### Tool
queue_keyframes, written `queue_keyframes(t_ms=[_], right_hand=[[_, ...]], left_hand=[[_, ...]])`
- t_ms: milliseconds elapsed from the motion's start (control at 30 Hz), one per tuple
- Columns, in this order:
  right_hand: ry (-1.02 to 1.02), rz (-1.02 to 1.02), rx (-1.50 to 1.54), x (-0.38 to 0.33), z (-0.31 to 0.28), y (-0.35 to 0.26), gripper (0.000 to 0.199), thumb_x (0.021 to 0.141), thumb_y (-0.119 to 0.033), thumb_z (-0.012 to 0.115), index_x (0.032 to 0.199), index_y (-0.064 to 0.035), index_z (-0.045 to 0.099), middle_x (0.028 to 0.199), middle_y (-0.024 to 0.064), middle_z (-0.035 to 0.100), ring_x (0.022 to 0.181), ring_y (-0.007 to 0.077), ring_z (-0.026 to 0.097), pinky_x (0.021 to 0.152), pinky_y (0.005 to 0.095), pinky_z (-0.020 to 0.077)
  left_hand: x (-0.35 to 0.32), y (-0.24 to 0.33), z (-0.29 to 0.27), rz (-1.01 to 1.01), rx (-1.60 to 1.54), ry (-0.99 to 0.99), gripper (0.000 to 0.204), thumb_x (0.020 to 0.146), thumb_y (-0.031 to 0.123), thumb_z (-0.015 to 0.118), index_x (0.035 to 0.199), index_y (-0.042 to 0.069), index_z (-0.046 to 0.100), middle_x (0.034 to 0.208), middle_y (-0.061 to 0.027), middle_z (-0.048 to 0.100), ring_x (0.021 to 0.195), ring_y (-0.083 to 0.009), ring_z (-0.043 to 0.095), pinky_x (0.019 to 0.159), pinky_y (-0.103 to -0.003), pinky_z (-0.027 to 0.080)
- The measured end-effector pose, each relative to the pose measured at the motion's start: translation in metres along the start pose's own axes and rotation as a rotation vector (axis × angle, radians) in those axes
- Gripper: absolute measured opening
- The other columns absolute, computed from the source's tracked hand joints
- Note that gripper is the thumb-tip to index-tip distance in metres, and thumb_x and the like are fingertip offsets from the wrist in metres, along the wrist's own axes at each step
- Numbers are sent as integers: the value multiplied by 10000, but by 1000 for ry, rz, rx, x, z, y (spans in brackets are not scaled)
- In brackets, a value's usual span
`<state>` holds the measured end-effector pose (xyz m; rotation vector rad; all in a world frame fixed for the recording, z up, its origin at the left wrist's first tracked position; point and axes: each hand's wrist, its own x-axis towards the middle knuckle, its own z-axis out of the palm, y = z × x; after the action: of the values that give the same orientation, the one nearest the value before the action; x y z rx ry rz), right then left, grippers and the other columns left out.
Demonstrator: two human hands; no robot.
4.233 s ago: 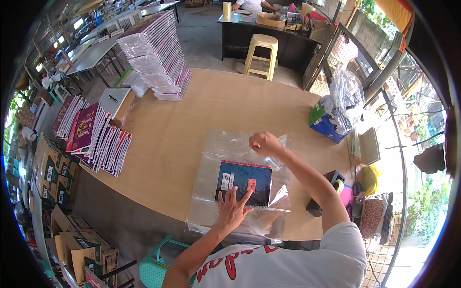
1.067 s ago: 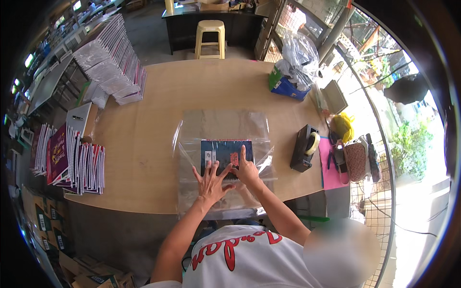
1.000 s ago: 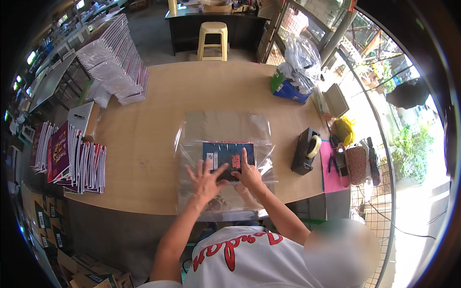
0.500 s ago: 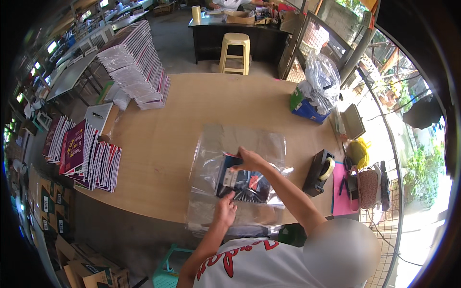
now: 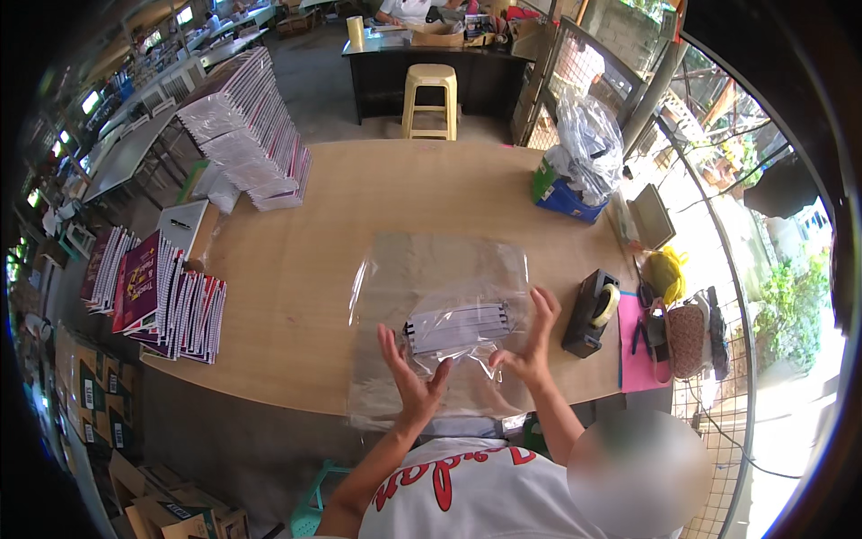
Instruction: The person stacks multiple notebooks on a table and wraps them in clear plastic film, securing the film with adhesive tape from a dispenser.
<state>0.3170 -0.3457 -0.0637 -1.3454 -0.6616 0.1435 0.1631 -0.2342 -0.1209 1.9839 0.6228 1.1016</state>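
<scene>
A small stack of notebooks (image 5: 456,329) stands with its pale page edges facing up and dark ends at both sides. Clear plastic sheet (image 5: 395,269) lies under it on the table, and some plastic seems to rise over its far side. My left hand (image 5: 413,381) is open at the near left corner of the stack, fingers spread. On the right, my right hand (image 5: 533,346) is open too, fingers apart, with the thumb pointing in toward the near edge of the plastic. Neither hand grips anything I can see.
A black tape dispenser (image 5: 593,314) stands right of my right hand, beside a pink sheet (image 5: 641,346). Spiral notebooks (image 5: 166,292) are piled at the left, and a tall stack of wrapped notebooks (image 5: 247,130) rises behind. A blue-green box (image 5: 567,199) holds crumpled plastic.
The notebook stack has been turned from its dark cover to its page edges. Both hands have let go and opened; my right hand has moved from its far side to its right.
</scene>
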Motion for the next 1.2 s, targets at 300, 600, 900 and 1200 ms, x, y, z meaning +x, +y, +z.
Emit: queue_keyframes(t_ms=[300, 600, 900, 1200], right_hand=[[-772, -620, -1001, 41, 35, -84, 173, 660, -214, 802, 745, -104, 699, 1439, 92, 468, 1464, 397, 230, 1142, 715, 52], [-714, -564, -1037, 50, 33, -105, 246, 636, -221, 849, 826, -122, 729, 1458, 154, 413, 1467, 428, 190, 1148, 699, 108], [-461, -516, -1047, 93, -9, -130, 619, 596, -333, 880, 1144, -141, 667, 1352, 115, 512, 1206, 327, 499, 1003, 494, 400], [-1485, -632, -1094, 142, -12, -88, 117, 789, -140, 721, 905, -156, 719, 1084, 2, 657, 882, 190, 652, 692, 372, 509]], left_hand=[[2, 10, 6, -165, -206, 219, 783, 784, 370, 835, 1351, 76, 382, 1460, -153, 217, 1334, -343, 311, 1059, -592, 376], [7, -4, -9, -57, -54, 108, 189, 930, 170, 677, 1066, 51, 622, 1347, -198, 370, 1221, -345, 460, 1024, -484, 400], [44, 25, -64, 375, 420, -300, 371, 936, 409, 626, 1202, 151, 647, 1334, -48, 542, 1261, -345, 454, 1056, -530, 296], [109, 11, -82, 674, 464, -956, 859, 828, 832, 330, 1471, 277, 453, 1501, -52, 414, 1338, -250, 429, 1053, -522, 298]])
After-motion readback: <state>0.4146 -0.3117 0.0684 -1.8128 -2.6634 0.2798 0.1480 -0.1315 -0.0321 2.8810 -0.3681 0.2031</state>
